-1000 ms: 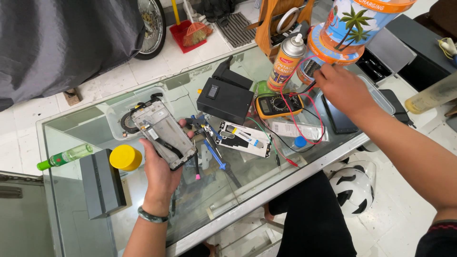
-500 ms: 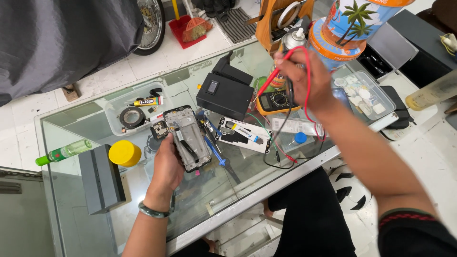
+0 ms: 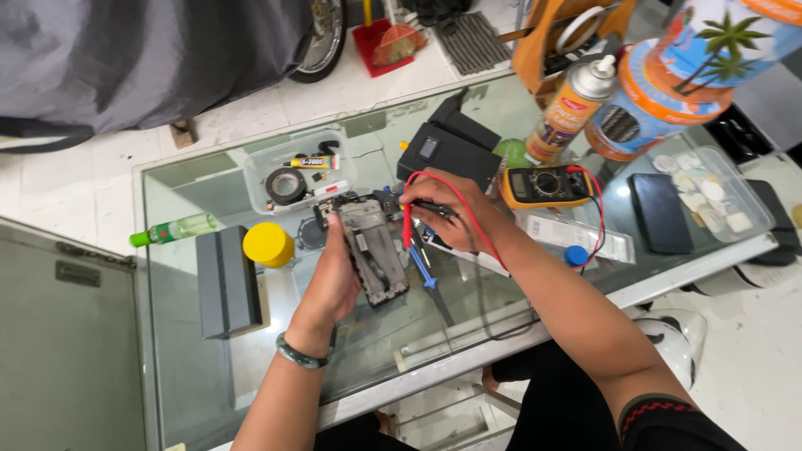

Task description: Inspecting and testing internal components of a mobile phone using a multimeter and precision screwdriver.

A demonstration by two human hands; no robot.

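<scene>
Glass table (image 3: 209, 367) seen from above, person seated at 6 o'clock. Far left at 9 o'clock: green bottle (image 3: 174, 229) lying flat, then grey box (image 3: 227, 281), then yellow cap (image 3: 268, 244) just beside it. At 11 o'clock a clear tray (image 3: 255, 179) with a tape roll (image 3: 289, 185) and a glue tube (image 3: 311, 162). Left hand (image 3: 332, 282) near centre, fingers curled around the opened phone (image 3: 373, 250), gripping its left edge and holding it tilted above the glass; green bracelet (image 3: 299, 354) on the wrist. Right hand (image 3: 447, 219) at 3 o'clock of the phone, closed on the red and black test probes (image 3: 407, 224), tips at the phone's top right edge. Blue screwdriver (image 3: 424, 274) lies under that hand. Red lead (image 3: 468, 215) runs right to the yellow multimeter (image 3: 547, 185). Black box (image 3: 451, 150) at 12 o'clock. Spray can (image 3: 570, 108) at 1 o'clock, black phone (image 3: 660, 212) at 3 o'clock.
</scene>
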